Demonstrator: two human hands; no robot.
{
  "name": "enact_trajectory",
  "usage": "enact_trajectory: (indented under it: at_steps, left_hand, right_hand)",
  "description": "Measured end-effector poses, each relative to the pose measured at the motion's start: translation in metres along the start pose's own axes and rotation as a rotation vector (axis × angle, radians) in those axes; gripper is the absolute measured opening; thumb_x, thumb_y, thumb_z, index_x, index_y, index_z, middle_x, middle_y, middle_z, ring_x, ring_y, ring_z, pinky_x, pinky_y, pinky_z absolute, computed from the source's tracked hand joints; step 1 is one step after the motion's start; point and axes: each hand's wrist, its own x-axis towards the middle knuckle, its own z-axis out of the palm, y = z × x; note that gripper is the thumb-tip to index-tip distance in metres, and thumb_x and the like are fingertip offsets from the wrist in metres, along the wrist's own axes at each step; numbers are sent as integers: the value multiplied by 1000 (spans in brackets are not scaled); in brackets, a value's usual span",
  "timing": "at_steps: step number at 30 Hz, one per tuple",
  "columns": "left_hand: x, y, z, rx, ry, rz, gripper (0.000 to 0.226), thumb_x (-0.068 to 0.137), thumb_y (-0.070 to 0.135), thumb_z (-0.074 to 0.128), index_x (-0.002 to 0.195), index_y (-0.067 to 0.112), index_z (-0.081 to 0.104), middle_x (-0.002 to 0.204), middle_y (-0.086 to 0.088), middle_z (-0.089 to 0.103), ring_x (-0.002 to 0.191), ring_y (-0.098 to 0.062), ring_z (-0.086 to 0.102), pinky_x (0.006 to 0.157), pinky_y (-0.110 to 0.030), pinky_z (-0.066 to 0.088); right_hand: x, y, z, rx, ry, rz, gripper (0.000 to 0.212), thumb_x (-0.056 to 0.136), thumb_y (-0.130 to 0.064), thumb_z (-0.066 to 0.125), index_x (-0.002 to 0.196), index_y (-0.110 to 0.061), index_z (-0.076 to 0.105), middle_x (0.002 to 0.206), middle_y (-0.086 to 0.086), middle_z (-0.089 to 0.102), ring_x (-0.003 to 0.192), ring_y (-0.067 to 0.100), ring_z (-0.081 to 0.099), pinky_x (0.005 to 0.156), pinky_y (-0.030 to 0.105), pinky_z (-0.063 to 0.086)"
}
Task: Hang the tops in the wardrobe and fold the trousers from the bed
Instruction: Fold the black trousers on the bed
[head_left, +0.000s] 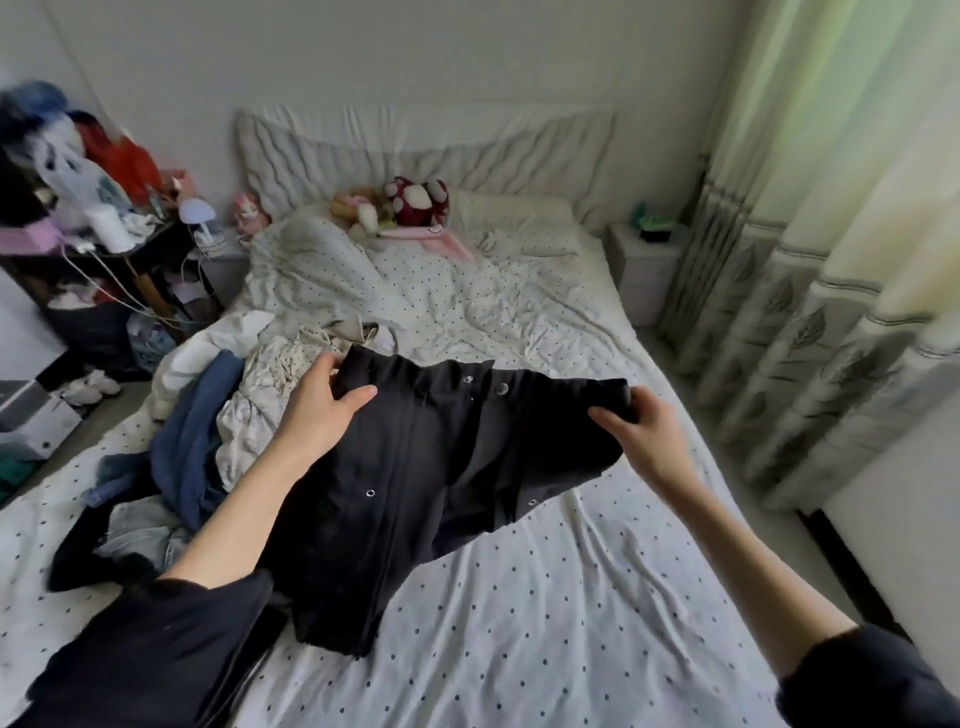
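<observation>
- Gripping the black trousers (415, 467) by the waistband, you have one hand at each end, both arms stretched out over the bed (545, 623).
- Your left hand (324, 402) pinches the left end of the waistband, thumb lying on top of the cloth and fingers curled over its far edge.
- Your right hand (641, 423) clutches the right end, fingers wrapped round a bunched fold of the fabric.
- Between your hands the waistband is pulled fairly flat, with metal snaps showing near its middle; the legs trail toward you and rest on the dotted sheet (519, 597).
- To the left of the trousers, a heap of other clothes (218, 415) lies on the bed: a blue garment (200, 441), a cream patterned one (265, 384) and something white (208, 348) at the far side.
- At the far end of the bed, plush toys (400, 205) sit against the headboard, beside a pillow (511, 215).
- Far left stands a cluttered shelf unit (88, 249); a white nightstand (644, 265) stands far right, next to the curtains (831, 260).
</observation>
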Motion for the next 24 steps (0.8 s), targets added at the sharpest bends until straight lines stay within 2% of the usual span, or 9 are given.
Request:
enact_trajectory:
  at_steps: [3, 4, 7, 11, 14, 17, 20, 22, 24]
  left_hand:
    - [-13, 33, 19, -25, -45, 44, 32, 87, 16, 64, 118, 13, 58, 111, 0, 62, 105, -19, 57, 95, -39, 46]
    - [-17, 43, 28, -26, -61, 66, 28, 87, 16, 64, 115, 13, 60, 109, -1, 64, 104, -20, 59, 94, -40, 47]
    - [-24, 67, 47, -46, -135, 123, 16, 86, 17, 65, 101, 23, 64, 98, 7, 67, 97, -15, 62, 85, -32, 50]
    - [-16, 91, 65, -112, -213, 176, 13, 84, 19, 68, 88, 30, 63, 92, 7, 68, 90, -11, 64, 81, -32, 50]
    - [-2, 93, 76, -115, -286, 178, 14, 83, 18, 69, 87, 30, 63, 91, 5, 69, 88, -12, 65, 80, -30, 51]
    - [19, 75, 91, -65, -415, 145, 16, 82, 15, 70, 90, 27, 63, 94, 4, 69, 93, -14, 65, 79, -27, 51]
    - [42, 51, 104, 11, -489, 117, 19, 81, 13, 71, 96, 22, 64, 99, 4, 69, 99, -17, 64, 91, -37, 49]
    - [66, 36, 112, 38, -486, 94, 19, 81, 13, 71, 97, 20, 63, 98, 3, 69, 98, -19, 64, 94, -41, 49]
    - [97, 21, 123, 47, -451, 62, 16, 81, 14, 71, 93, 22, 63, 94, 3, 69, 95, -19, 65, 91, -42, 50]
  right_hand:
    - [-7, 6, -36, 33, 46, 12, 21, 79, -16, 71, 74, -2, 56, 64, 1, 52, 58, 11, 45, 51, 22, 35]
    - [-11, 10, -49, 40, 66, 22, 23, 79, -16, 71, 75, 1, 56, 65, 3, 52, 60, 13, 45, 54, 28, 36]
    - [-21, 24, -82, 97, 137, 39, 30, 77, -18, 73, 78, 7, 57, 68, 8, 52, 64, 15, 47, 60, 31, 38]
    - [-22, 28, -121, 217, 263, 47, 23, 75, -19, 76, 67, -6, 58, 61, -3, 51, 60, 8, 46, 57, 28, 38]
    - [-14, 30, -132, 222, 223, 42, 22, 76, -17, 76, 65, -10, 58, 56, -10, 51, 56, 3, 46, 53, 22, 38]
    - [-2, 45, -119, 198, 134, 109, 27, 77, -16, 75, 74, 5, 57, 64, 4, 51, 64, 14, 49, 60, 31, 39]
    - [14, 63, -95, 177, 56, 211, 35, 76, -19, 76, 79, 10, 57, 67, 8, 52, 65, 17, 50, 62, 33, 39]
    - [35, 72, -76, 172, 45, 281, 26, 77, -18, 75, 76, 4, 61, 64, 2, 57, 61, 13, 55, 59, 29, 41]
    - [65, 82, -57, 236, 19, 361, 8, 80, -7, 70, 74, -11, 66, 65, -7, 68, 59, 7, 63, 56, 19, 48]
